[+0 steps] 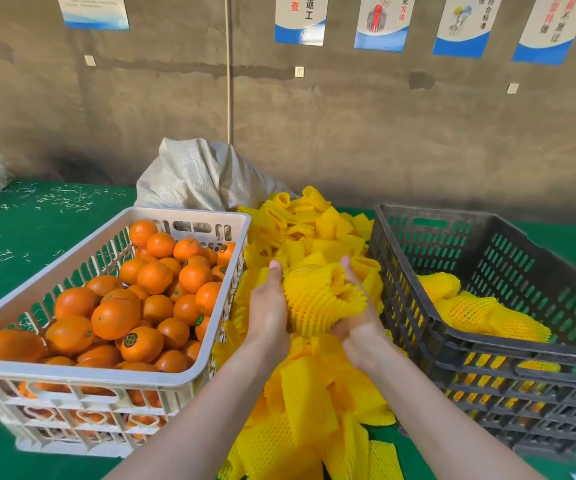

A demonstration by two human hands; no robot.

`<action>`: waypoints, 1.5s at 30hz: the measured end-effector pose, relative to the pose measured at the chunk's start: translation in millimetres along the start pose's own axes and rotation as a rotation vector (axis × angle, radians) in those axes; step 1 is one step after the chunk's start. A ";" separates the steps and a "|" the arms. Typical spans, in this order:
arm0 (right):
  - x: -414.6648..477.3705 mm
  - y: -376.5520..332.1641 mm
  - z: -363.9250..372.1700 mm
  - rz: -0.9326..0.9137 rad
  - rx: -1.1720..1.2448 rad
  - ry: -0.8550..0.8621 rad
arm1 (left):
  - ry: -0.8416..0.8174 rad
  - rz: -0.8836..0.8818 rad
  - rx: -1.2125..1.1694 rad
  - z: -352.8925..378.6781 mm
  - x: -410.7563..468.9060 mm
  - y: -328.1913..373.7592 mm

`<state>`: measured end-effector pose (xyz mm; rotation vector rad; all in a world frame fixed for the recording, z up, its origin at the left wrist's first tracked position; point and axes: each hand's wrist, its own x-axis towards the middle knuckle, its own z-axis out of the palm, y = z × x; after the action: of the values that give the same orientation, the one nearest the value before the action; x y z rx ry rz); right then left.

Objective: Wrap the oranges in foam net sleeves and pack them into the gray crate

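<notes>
Green mat [37,244] spreads under everything, and a brown wall [348,126] with posters [300,19] stands at the back. From my seat far away I see both hands meet in the middle, over a big pile [307,410] of yellow foam nets.

My left hand [268,313] and right hand [361,329] hold one sleeve [314,299] between them. It is puffed out round, and I cannot see if an orange is inside. Both thumbs point up along its sides. The other fingers curl under and behind it, mostly hidden, so each hand has a snug grip on it.

Left of the left fingers sits a white crate [82,374], heaped with bare oranges [117,317]; some have small round stickers. Right of the right fingers sits the gray crate [487,358], close to that hand. Down inside it lie a few wrapped oranges [473,311] in yellow net.

Past the fingertips, behind the pile, a pale sack [196,174] slumps near the wall. Far left of the fingers, thin white scraps lie on the mat.
</notes>
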<state>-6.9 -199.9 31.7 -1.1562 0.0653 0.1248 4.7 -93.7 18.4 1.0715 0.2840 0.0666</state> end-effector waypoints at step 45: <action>-1.8 0.5 -21.8 -0.071 -0.182 -0.061 | -0.452 0.172 0.196 -4.2 -9.5 1.6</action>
<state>-8.5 -219.9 22.7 -1.3341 -0.0416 0.1048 -5.4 -91.2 19.8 1.2711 -0.2139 -0.0513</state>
